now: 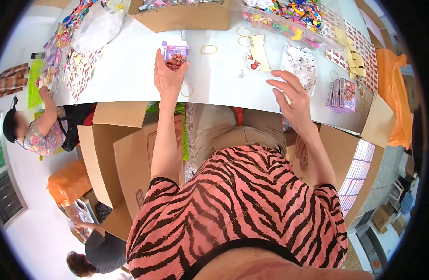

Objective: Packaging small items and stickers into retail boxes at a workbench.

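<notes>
My left hand [169,78] grips a small purple box [177,52] printed with a red cartoon figure, its thumb and fingers along the two sides. The box's upper end appears to stand open. Over the table's near edge, my right hand [293,97] is empty, its curved fingers apart. Just beyond it lies a pile of white printed slips [299,64]. A pale yellow strip [260,52] and a small card with red pictures [252,62] rest between the hands, farther back. Rubber bands [209,49] lie beside the held box.
Several matching purple boxes [348,95] stand at the right, by sticker sheets [361,46]. A clear bag of colourful small toys [296,21] and a carton [184,17] are at the back. Open cartons [100,158] flank me below the table. Two people [44,133] work at the left.
</notes>
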Tool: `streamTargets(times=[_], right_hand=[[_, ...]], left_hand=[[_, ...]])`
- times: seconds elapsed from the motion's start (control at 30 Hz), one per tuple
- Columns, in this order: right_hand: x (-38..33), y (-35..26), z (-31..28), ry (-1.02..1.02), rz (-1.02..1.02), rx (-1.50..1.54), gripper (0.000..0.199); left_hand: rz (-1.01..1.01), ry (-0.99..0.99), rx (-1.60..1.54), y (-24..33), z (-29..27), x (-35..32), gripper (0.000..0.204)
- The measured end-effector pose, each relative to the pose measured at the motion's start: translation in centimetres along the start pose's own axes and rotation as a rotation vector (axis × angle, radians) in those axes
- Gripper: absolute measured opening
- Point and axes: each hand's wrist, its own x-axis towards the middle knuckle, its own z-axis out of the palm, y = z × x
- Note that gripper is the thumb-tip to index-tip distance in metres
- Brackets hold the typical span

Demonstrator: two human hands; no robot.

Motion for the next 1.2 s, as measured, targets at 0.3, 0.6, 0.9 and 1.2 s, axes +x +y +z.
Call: streamTargets(times=[0.3, 0.6, 0.9, 1.2], right_hand=[[0.6, -0.5, 1.5, -0.12, -0.017, 0.052, 0.023], [3.7, -2.0, 3.6, -0.032, 0.108, 0.425, 0.038], [3.3, -1.3, 3.0, -0.027, 0.313, 0.521, 0.031], [2.8, -0.9, 2.8, 0.129, 0.091, 0.444, 0.03]], left_hand=[[0.017, 0.003, -0.32, 1.8, -1.6, -0.6, 0.086], [0.094, -0.142, -0.431, 9.2, -1.3, -5.3, 0.095], [0.142, -0.187, -0.562, 11.8, -0.9, -8.1, 0.09], [-0.447, -0.726, -1.274, 11.1, -0.1, -9.3, 0.026]])
